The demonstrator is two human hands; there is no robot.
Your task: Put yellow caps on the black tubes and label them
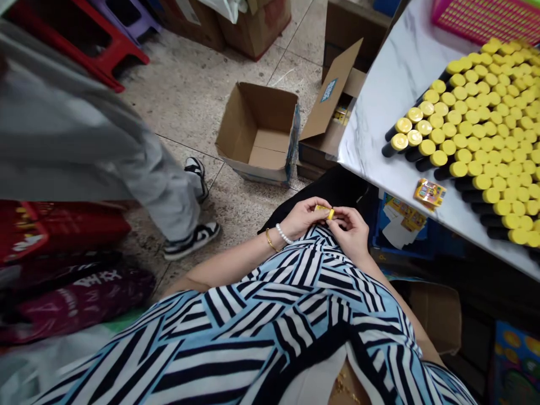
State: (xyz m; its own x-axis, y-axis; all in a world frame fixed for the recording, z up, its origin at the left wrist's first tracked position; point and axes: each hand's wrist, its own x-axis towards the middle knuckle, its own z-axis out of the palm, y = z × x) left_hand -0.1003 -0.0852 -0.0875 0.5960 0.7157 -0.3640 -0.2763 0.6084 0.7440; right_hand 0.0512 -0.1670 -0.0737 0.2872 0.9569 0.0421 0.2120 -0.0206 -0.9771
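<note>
In front of my lap, both hands meet around a small yellow piece, mostly hidden by the fingers, so its kind cannot be made out. My left hand, wearing a white beaded bracelet and a gold bangle, pinches it from the left. From the other side, the fingertips of my right hand close on it too. To the right, many black tubes with yellow caps stand packed together on a white marbled table. A small printed yellow packet lies near the table's front edge.
An open cardboard box stands on the floor ahead, beside another box with a raised flap. A person in grey trousers is at left. Under the table, a blue bin holds printed cards. A pink basket sits on the table.
</note>
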